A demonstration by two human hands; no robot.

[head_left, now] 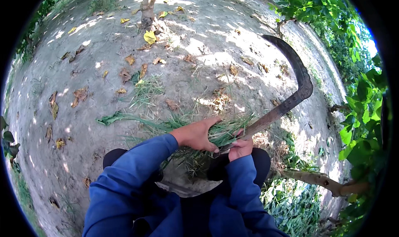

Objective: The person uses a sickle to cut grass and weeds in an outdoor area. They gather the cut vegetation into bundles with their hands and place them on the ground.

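Observation:
My left hand (pixel 197 134) is curled around a bunch of cut green grass (pixel 225 131), its thumb pointing toward the right hand. In my right hand (pixel 241 148) is the wooden handle of a sickle (pixel 265 120). The handle slants up to the right, and the dark curved blade (pixel 291 58) arcs back to the left, its tip at the upper right. Both hands meet in front of my knees, where the handle's lower end touches the grass. Long blades of grass trail out to the left of my left hand.
A slim tree trunk (pixel 148 11) rises from the dry soil ahead. Leafy branches (pixel 361 128) hang at the right, above a bare limb (pixel 314 178). Cut greenery (pixel 290 205) is piled at my lower right. A loose grass clump (pixel 148 89) and dry leaves (pixel 80 94) lie on the ground.

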